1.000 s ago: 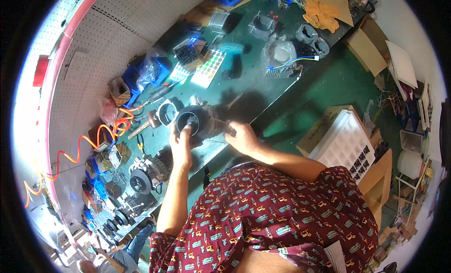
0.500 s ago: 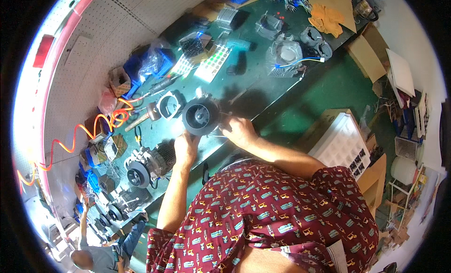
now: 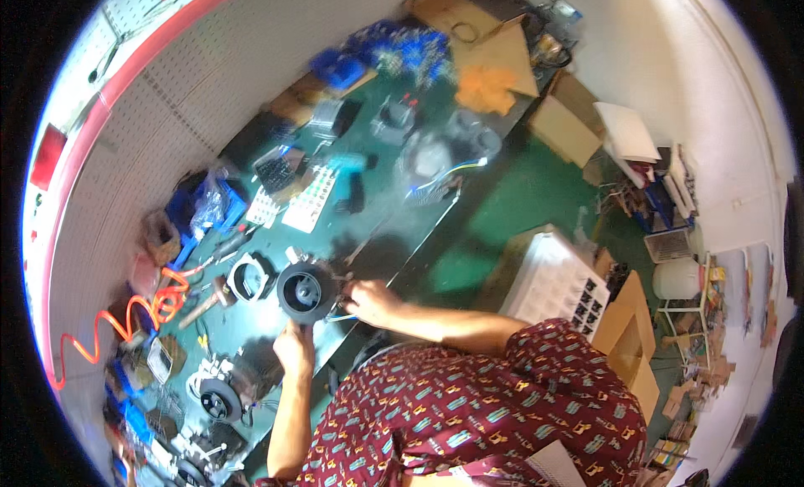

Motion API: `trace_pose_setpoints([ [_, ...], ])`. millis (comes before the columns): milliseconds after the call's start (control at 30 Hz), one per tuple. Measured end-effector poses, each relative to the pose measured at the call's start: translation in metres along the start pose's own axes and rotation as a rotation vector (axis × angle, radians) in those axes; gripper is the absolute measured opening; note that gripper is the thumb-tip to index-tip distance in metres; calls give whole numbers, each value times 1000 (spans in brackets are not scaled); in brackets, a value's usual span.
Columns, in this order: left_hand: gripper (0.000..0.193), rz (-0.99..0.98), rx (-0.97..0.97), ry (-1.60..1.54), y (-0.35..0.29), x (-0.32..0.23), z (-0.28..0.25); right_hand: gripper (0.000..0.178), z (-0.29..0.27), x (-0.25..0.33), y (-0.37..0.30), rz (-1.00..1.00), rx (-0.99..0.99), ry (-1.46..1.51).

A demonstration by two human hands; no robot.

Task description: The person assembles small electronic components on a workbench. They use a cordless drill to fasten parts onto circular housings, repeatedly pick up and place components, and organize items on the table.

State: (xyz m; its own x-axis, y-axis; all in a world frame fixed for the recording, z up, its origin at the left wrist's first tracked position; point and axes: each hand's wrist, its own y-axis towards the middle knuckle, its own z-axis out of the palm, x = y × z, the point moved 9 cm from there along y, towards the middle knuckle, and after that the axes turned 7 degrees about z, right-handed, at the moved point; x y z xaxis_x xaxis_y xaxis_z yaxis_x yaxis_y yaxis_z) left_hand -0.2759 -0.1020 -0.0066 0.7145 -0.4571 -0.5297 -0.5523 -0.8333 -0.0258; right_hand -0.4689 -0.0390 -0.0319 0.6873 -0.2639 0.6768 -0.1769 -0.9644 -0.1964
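Note:
A motor unit with a black round fan wheel [image 3: 306, 293] stands on the green worktable, wheel facing up. At its near edge is my left hand [image 3: 295, 350], closed with the fingertips on the unit's lower rim. My right hand [image 3: 372, 304] is closed at the unit's right side; what its fingers pinch there is hidden and blurred. A thin pale-blue wire end [image 3: 343, 318] shows just below the right hand. Left of the unit, a grey metal ring housing [image 3: 250, 278] lies on the table.
A hammer [image 3: 209, 301] and a coiled orange air hose [image 3: 167, 296] lie to the left. Another motor with a black fan [image 3: 220, 400] sits nearer. Metal housings [image 3: 431, 160], a teal power tool [image 3: 345, 162] and orange gloves [image 3: 486, 88] lie farther off. A white tray [image 3: 553, 279] is at right.
The view has swung, so the whole scene sits lower and farther left. Both hands stay at the fan unit; the person at lower left is largely out of view.

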Motion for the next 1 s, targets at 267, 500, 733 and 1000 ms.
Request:
trace_pose_setpoints([
  [267,25,-42,-123,-168,-5,-6,7,21,-72,-46,-10,35,-223,366],
  [500,9,-165,-193,-312,-58,-4,16,30,-224,-316,-58,638,-1069,643],
  [733,9,-82,-282,-138,-28,-145,14,46,-247,-382,38,845,-486,1259],
  [1000,4,52,-375,-162,99,-295,-1,49,-317,-370,39,519,-503,1077],
])
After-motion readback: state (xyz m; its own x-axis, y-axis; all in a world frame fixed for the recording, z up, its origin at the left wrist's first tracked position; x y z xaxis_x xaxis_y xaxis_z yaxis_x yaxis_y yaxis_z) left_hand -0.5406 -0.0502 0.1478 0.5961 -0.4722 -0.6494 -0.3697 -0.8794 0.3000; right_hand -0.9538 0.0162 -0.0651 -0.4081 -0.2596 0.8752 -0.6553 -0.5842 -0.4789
